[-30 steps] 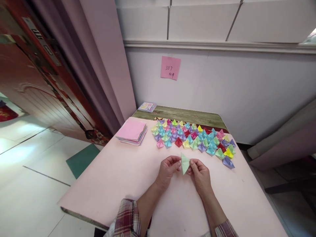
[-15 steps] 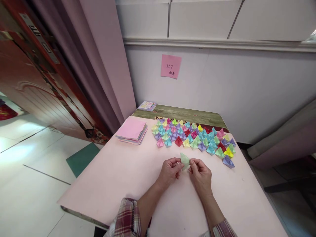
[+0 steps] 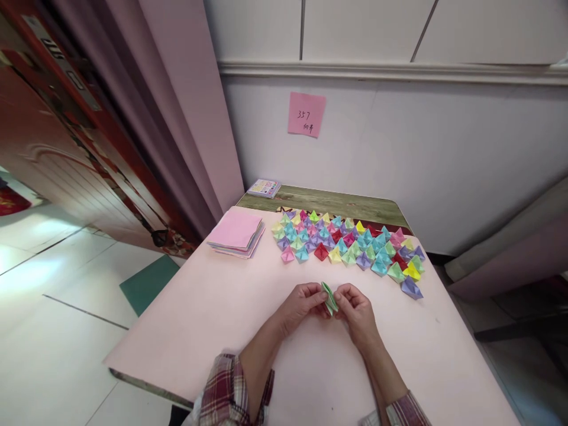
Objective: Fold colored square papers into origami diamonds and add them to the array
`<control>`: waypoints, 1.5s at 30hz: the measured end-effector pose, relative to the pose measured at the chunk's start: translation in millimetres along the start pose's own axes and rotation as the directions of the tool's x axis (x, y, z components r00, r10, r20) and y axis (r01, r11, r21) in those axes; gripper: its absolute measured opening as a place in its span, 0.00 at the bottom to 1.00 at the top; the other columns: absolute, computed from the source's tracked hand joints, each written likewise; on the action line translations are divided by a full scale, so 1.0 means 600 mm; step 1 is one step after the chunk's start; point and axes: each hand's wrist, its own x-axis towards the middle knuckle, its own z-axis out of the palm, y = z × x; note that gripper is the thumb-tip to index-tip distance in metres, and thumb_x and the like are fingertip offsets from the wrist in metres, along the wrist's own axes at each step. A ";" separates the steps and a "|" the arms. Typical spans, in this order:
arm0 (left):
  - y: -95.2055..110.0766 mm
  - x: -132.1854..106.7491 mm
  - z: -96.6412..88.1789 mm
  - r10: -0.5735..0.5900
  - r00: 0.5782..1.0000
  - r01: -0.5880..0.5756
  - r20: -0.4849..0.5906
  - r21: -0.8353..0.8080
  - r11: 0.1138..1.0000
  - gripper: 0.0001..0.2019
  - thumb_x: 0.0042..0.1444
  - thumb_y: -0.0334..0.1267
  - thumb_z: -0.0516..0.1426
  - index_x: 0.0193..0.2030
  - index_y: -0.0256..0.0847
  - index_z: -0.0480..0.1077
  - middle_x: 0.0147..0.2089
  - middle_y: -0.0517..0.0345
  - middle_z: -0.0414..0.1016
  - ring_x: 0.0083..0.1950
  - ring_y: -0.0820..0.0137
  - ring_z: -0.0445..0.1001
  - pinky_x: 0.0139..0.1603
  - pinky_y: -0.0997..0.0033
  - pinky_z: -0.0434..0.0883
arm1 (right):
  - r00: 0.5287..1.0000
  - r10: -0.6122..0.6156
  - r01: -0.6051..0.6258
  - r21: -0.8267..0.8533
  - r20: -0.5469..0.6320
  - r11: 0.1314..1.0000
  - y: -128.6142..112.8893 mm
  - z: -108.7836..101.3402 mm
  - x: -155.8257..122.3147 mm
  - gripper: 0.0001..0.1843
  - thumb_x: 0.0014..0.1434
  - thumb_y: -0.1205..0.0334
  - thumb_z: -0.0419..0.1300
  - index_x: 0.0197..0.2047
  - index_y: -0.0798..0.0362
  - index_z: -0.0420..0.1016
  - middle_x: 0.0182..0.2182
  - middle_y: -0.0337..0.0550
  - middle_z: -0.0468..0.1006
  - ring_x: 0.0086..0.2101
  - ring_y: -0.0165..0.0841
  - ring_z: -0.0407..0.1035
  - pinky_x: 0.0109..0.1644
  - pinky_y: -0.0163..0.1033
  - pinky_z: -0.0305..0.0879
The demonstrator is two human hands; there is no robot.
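Note:
A small folded piece of light green paper is pinched between both my hands just above the pink table top. My left hand grips its left side with closed fingertips. My right hand grips its right side the same way. The paper now shows its thin folded edge. Beyond my hands lie several rows of small folded paper shapes in many colours.
A stack of pink square paper sheets lies at the table's far left. A small printed card pack sits on the wooden strip by the wall. A pink note is stuck on the wall. Curtain and red door stand left.
The green paper went from a flat open kite shape to a narrower folded piece held edge-on. Both hands stayed close together and drew slightly toward me.

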 end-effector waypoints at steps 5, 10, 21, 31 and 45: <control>0.002 -0.002 -0.006 -0.028 0.999 0.028 0.015 0.005 1.000 0.17 0.52 0.48 0.64 0.34 0.34 0.72 0.30 0.54 0.75 0.28 0.71 0.74 0.33 0.71 0.72 | 0.988 0.087 -0.091 0.031 0.127 0.995 -0.005 -0.003 -0.001 0.19 0.55 0.49 0.66 0.45 0.52 0.73 0.19 0.31 0.66 0.17 0.23 0.57 0.19 0.29 0.53; 0.003 -0.001 -0.012 -0.034 0.999 0.035 -0.017 0.049 0.998 0.17 0.52 0.49 0.63 0.34 0.35 0.71 0.28 0.55 0.75 0.24 0.71 0.73 0.29 0.69 0.73 | 0.988 0.095 -0.105 0.073 0.122 0.992 -0.003 -0.013 -0.001 0.15 0.55 0.50 0.67 0.35 0.52 0.70 0.17 0.31 0.67 0.16 0.22 0.56 0.18 0.28 0.50; -0.028 0.017 -0.008 0.162 0.943 -0.160 -0.292 0.032 0.987 0.25 0.41 0.39 0.70 0.45 0.38 0.68 0.28 0.62 0.75 0.28 0.72 0.75 0.32 0.72 0.72 | 0.999 0.040 -0.041 0.029 0.015 0.999 -0.002 0.003 0.002 0.17 0.51 0.51 0.69 0.33 0.52 0.69 0.23 0.35 0.73 0.22 0.27 0.66 0.26 0.32 0.64; -0.024 0.013 -0.002 0.107 0.972 -0.083 -0.210 0.121 0.989 0.17 0.47 0.46 0.67 0.36 0.34 0.75 0.31 0.55 0.78 0.31 0.71 0.76 0.34 0.73 0.72 | 0.993 -0.079 0.072 -0.073 -0.090 0.995 0.015 0.007 0.004 0.15 0.54 0.52 0.67 0.40 0.53 0.75 0.25 0.38 0.75 0.23 0.28 0.67 0.27 0.33 0.66; -0.013 0.007 0.004 -0.060 0.993 0.072 -0.098 0.129 0.989 0.20 0.46 0.50 0.66 0.35 0.34 0.73 0.27 0.54 0.77 0.25 0.70 0.76 0.26 0.73 0.74 | 0.977 -0.213 0.195 -0.304 -0.027 0.932 0.017 0.000 0.007 0.13 0.56 0.52 0.65 0.41 0.49 0.82 0.36 0.44 0.74 0.26 0.30 0.65 0.27 0.36 0.71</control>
